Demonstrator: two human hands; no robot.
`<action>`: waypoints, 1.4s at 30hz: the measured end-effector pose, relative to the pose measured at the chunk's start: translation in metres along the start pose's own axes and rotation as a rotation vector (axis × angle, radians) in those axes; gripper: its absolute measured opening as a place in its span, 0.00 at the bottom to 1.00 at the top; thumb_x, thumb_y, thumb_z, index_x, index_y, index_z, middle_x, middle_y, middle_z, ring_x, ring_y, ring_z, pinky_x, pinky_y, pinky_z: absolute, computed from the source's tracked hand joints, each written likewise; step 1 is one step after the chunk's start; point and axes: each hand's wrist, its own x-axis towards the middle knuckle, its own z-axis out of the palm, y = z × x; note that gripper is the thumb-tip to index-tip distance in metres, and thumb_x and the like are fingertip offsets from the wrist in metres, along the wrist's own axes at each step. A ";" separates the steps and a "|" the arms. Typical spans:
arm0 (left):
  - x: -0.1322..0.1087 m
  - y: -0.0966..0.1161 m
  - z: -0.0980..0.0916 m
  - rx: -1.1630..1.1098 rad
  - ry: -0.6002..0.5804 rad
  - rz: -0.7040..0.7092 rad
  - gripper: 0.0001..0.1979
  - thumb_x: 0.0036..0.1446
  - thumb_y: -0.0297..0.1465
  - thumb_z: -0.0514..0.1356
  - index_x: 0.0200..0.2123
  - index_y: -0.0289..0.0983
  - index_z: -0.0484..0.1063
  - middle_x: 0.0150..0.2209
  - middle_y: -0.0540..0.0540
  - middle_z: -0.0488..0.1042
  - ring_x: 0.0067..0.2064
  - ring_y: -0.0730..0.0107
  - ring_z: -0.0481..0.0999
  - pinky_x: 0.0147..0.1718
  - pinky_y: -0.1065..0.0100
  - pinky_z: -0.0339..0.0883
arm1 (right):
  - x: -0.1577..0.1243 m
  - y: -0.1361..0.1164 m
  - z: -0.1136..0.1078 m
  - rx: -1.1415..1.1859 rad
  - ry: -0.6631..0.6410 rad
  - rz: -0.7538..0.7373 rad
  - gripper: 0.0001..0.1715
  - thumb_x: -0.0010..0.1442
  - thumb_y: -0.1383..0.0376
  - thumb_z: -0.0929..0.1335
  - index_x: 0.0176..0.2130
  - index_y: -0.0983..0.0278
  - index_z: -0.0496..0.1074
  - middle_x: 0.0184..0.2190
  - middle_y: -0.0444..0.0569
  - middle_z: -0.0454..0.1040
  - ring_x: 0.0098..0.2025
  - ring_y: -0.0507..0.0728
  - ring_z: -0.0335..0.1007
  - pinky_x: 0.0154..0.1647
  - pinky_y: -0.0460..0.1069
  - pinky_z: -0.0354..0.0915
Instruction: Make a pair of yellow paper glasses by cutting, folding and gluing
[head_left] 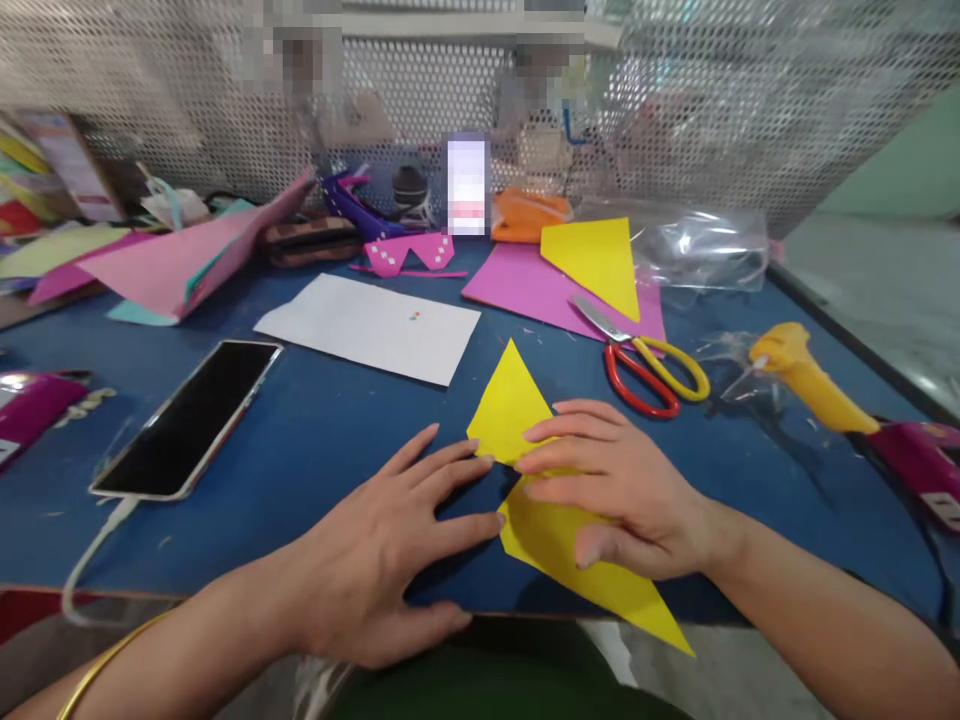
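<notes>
A bright yellow sheet (pixel 507 398), cut to an angular shape with a notch at its left side, lies near the table's front edge. One pointed corner of it sticks out past that edge. Over its middle rests my right hand (pixel 630 490), fingers stretched out and covering part of the sheet. My left hand (pixel 390 540) lies flat with fingers spread, its fingertips at the sheet's left edge by the notch. Scissors (pixel 652 375) with one red and one yellow handle lie beyond my right hand, blades partly over a purple sheet (pixel 510 285).
A phone (pixel 191 415) on a white cable lies at left, a white card (pixel 367 328) in the middle. Pink paper glasses (pixel 409 254), another yellow piece (pixel 600 258) and a clear plastic bag (pixel 697 245) are farther back. A yellow glue gun (pixel 814 380) stands at right.
</notes>
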 end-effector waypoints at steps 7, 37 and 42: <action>-0.001 0.000 0.003 0.016 0.041 -0.008 0.31 0.50 0.35 0.65 0.59 0.49 0.67 0.64 0.41 0.65 0.68 0.46 0.60 0.67 0.38 0.43 | 0.006 -0.008 -0.001 0.058 -0.119 -0.004 0.30 0.69 0.45 0.59 0.37 0.63 0.77 0.35 0.49 0.76 0.44 0.57 0.72 0.59 0.57 0.57; 0.001 0.000 0.001 0.043 0.026 0.002 0.30 0.51 0.34 0.64 0.59 0.49 0.65 0.65 0.41 0.63 0.69 0.50 0.57 0.67 0.39 0.43 | 0.003 -0.006 -0.016 0.281 0.031 0.205 0.39 0.71 0.42 0.49 0.50 0.65 0.72 0.44 0.52 0.80 0.55 0.60 0.73 0.66 0.59 0.54; 0.000 0.000 0.001 0.054 0.022 0.013 0.30 0.52 0.35 0.64 0.60 0.48 0.64 0.66 0.40 0.62 0.69 0.49 0.58 0.67 0.38 0.43 | -0.010 -0.036 -0.025 -0.071 0.273 0.375 0.33 0.72 0.47 0.52 0.48 0.63 0.74 0.45 0.51 0.81 0.55 0.62 0.73 0.62 0.60 0.59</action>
